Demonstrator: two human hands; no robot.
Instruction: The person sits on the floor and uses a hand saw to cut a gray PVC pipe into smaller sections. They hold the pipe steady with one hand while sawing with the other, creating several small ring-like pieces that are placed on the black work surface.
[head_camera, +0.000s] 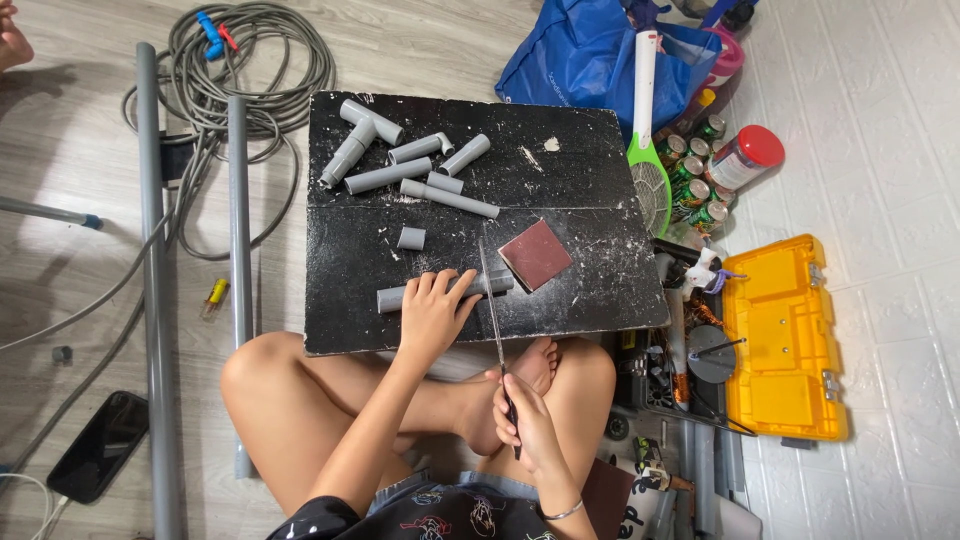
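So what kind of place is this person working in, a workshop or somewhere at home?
Most likely a room at home used as a makeshift workspace. The person sits cross-legged on a wood-look floor at a low black board, with a yellow toolbox, coiled grey cable and drink cans beside it.

The left hand (432, 312) covers the middle of the grey pipe (395, 298), the right hand (527, 415) hides the saw (492, 300) handle, and the long pipe (158, 300) runs off the bottom edge.
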